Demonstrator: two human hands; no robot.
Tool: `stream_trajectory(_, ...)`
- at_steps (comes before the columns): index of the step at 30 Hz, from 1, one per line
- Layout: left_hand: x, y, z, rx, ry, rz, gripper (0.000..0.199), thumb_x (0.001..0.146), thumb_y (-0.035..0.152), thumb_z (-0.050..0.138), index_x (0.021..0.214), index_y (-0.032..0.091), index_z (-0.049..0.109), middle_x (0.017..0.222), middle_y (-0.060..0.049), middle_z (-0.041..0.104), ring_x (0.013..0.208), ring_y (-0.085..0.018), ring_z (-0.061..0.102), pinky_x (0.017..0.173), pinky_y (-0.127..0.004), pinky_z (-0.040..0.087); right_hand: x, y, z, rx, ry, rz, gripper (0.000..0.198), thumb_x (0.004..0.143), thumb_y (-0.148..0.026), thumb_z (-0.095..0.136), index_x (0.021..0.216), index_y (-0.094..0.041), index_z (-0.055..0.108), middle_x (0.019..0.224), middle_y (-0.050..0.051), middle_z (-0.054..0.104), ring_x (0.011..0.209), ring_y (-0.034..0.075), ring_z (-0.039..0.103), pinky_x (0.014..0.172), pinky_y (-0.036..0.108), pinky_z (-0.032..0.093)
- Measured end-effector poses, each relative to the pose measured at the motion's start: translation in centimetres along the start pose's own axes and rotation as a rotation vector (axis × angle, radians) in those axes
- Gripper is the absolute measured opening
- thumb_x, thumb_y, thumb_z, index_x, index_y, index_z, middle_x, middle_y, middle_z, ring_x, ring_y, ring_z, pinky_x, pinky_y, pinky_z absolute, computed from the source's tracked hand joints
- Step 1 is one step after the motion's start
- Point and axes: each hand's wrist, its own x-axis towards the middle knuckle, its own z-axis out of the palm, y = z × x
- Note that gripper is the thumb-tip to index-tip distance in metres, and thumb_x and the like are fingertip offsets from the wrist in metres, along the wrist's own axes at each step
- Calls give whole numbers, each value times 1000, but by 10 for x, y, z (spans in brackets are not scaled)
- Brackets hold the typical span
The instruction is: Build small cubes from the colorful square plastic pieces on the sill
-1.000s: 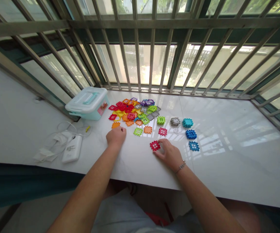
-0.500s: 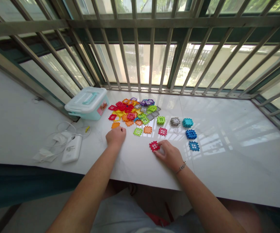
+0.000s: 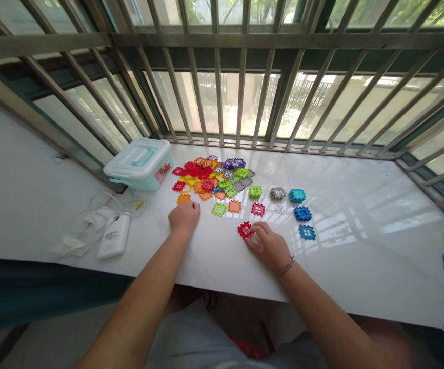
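1. Tile in red, notched around its rim and cut with a four-pane window, lies nearer the front edge of the white counter than the back, just left of the person's right hand.
2. Thumb and index finger of that hand meet the tile's right side, a small gap between them; whether they clamp it or merely touch it cannot be told.
3. The left hand is curled into a fist on the counter, just short of an orange tile; the inside of the fist is hidden.
4. The red piece is roughly square, its sides about equal, turned slightly askew to the counter's front edge.
5. A mixed pile of tiles spreads toward the back edge, beside a lidded storage box near the back left corner.
6. The box's picture label and dark print on a white rectangular device, near the left edge, are too small to read.
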Motion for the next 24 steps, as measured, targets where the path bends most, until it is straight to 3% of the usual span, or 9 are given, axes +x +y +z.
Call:
stream_trajectory(6, 0, 0, 0, -14, -2, 7, 47, 107, 41, 40, 111, 22, 82, 109, -18, 82, 102, -35, 76, 82, -40, 54, 22, 10, -10, -70, -1, -89, 29, 112, -47, 56, 126, -27, 71, 141, 9, 71, 95, 19, 73, 68, 28, 50)
stream_trajectory(10, 0, 0, 0, -10, -6, -1, 47, 107, 40, 40, 110, 22, 83, 109, -18, 81, 102, -35, 77, 82, -39, 54, 48, 21, -10, -47, 199, 48, 31, 108, -51, 60, 121, -24, 68, 132, 11, 72, 103, 24, 72, 65, 29, 47)
stream_trajectory(15, 0, 0, 1, 4, 0, 4, 49, 107, 40, 37, 112, 22, 83, 109, -17, 81, 103, -35, 77, 84, -40, 55, 61, 36, 0, 19, 354, 224, 38, 103, -58, 61, 118, -22, 63, 112, 10, 71, 91, 24, 67, 71, 33, 49)
stream_trajectory(24, 0, -1, 1, 16, 5, 1, 49, 106, 41, 38, 110, 22, 82, 108, -16, 82, 103, -35, 77, 81, -40, 55, 60, 37, 3, -3, 263, 270, 35, 101, -59, 62, 107, -24, 63, 107, 7, 70, 89, 22, 64, 68, 31, 42)
